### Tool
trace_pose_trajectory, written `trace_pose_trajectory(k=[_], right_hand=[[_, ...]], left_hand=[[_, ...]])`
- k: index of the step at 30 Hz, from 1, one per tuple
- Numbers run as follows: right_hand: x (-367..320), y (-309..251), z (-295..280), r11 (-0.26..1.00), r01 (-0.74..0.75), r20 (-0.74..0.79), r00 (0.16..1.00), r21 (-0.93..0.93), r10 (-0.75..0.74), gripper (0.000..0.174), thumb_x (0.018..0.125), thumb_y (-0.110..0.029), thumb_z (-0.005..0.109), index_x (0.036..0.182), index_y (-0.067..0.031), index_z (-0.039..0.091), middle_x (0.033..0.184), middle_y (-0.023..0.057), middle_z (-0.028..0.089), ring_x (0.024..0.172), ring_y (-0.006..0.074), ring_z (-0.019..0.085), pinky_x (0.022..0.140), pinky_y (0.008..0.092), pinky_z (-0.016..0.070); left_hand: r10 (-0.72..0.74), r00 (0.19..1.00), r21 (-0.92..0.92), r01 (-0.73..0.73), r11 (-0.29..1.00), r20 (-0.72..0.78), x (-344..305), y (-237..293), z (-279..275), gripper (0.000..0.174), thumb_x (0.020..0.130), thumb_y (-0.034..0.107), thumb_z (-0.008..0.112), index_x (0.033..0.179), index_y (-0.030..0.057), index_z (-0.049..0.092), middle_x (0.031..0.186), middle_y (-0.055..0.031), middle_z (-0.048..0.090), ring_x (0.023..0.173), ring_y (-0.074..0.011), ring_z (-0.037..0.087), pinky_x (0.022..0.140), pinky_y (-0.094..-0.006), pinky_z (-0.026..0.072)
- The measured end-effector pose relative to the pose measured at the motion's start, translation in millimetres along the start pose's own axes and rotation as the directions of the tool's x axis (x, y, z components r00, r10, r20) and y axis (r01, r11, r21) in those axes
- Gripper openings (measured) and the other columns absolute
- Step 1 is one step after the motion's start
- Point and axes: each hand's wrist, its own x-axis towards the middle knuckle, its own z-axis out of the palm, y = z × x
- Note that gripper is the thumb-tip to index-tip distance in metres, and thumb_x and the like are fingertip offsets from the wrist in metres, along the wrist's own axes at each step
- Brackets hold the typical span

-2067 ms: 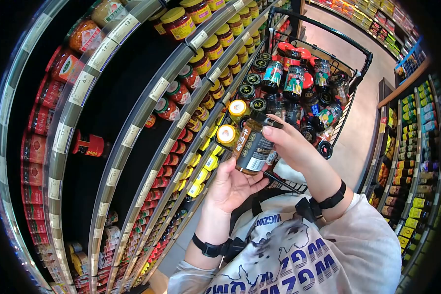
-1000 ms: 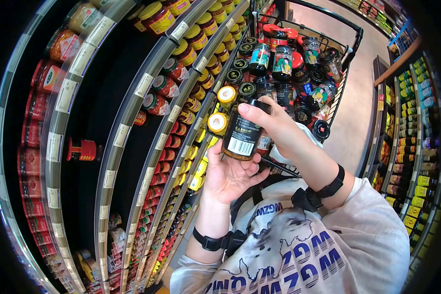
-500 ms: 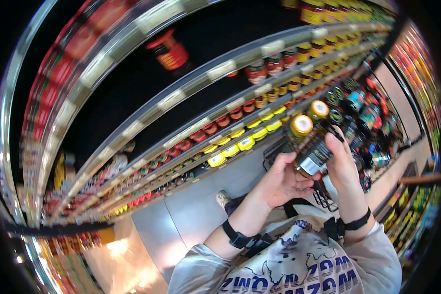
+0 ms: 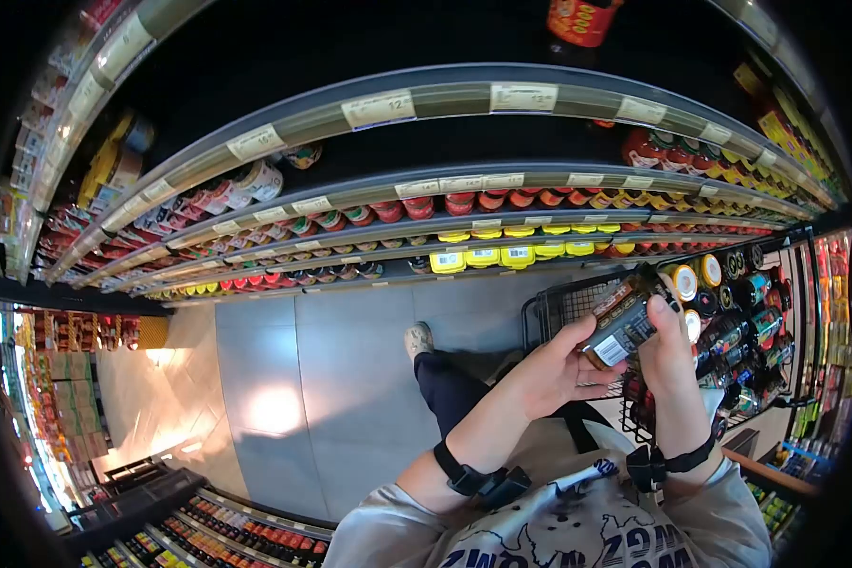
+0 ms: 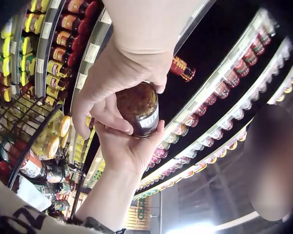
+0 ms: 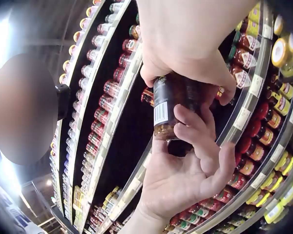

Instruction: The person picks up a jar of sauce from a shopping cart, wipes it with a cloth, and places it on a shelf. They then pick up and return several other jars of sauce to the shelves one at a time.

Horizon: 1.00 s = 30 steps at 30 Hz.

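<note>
A glass jar of dark brown sauce [image 4: 620, 331], with a black label and a white barcode, is held tilted between both hands in front of the chest. My right hand [image 4: 669, 355] grips its dark-lidded upper end, thumb along the label. At the lower end, my left hand [image 4: 551, 371] holds the jar between thumb and fingers. In the left wrist view, the jar's base [image 5: 136, 105] faces the camera and shows chunky contents. The barcode side of the jar [image 6: 164, 105] shows in the right wrist view, where the left fingers curl beneath it.
A black wire shopping cart [image 4: 540, 317] stands just beyond the hands, loaded with several dark jars [image 4: 726, 343] and white-topped jars [image 4: 683, 281]. Long shelves [image 4: 464, 177] of jars curve across the front, with yellow-lidded tubs [image 4: 483, 254] low down. Grey floor [image 4: 350, 369] lies to the left.
The head view has swung left, bringing the floor and a foot into view and shifting the cart rightward. Both hands keep hold of the jar, which has been turned and tilted between them.
</note>
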Motion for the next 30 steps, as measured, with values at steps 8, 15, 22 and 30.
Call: trace_pose_trajectory(k=[8, 15, 22, 30], right_hand=[[23, 37, 55, 0.994, -0.102, 0.067, 0.993, 0.028, 0.100, 0.061, 0.079, -0.029, 0.075, 0.124, -0.0013, 0.046, 0.113, 0.0084, 0.057, 0.105, 0.0182, 0.054, 0.095, 0.0341, 0.0411], [30, 60, 64, 0.987, -0.155, 0.032, 0.987, -0.046, 0.157, 0.063, 0.079, -0.027, 0.075, 0.127, 0.0006, 0.045, 0.113, 0.0099, 0.057, 0.104, 0.0172, 0.054, 0.094, 0.0327, 0.0410], [35, 47, 71, 0.983, -0.160, 0.196, 0.965, -0.094, 0.176, 0.064, 0.081, -0.030, 0.074, 0.129, 0.0001, 0.044, 0.115, 0.0085, 0.057, 0.108, 0.0160, 0.053, 0.095, 0.0319, 0.0403], [48, 36, 87, 0.985, -0.164, 0.201, 0.964, -0.056, 0.172, 0.066, 0.082, -0.032, 0.074, 0.132, -0.0003, 0.043, 0.118, 0.0083, 0.057, 0.111, 0.0151, 0.052, 0.099, 0.0317, 0.0375]], left_hand=[[0.124, 0.991, -0.116, -0.128, 0.985, -0.042, -31, 6, -52, 0.057, 0.089, 0.061, 0.053, 0.125, 0.0164, 0.054, 0.104, -0.0065, 0.066, 0.099, -0.0172, 0.062, 0.093, -0.0390, 0.0424], [0.201, 0.978, -0.197, -0.208, 0.958, -0.055, -38, 3, -79, 0.060, 0.088, 0.057, 0.056, 0.130, 0.0143, 0.051, 0.105, -0.0135, 0.066, 0.090, -0.0217, 0.065, 0.096, -0.0476, 0.0461], [0.319, 0.944, -0.154, -0.329, 0.932, -0.085, -44, 9, -72, 0.059, 0.087, 0.052, 0.062, 0.132, 0.0147, 0.049, 0.112, -0.0064, 0.063, 0.102, -0.0193, 0.062, 0.090, -0.0338, 0.0475], [0.352, 0.934, -0.087, -0.356, 0.931, -0.062, -53, 35, -69, 0.061, 0.088, 0.049, 0.063, 0.134, 0.0123, 0.047, 0.120, -0.0068, 0.061, 0.106, -0.0196, 0.061, 0.093, -0.0335, 0.0452]])
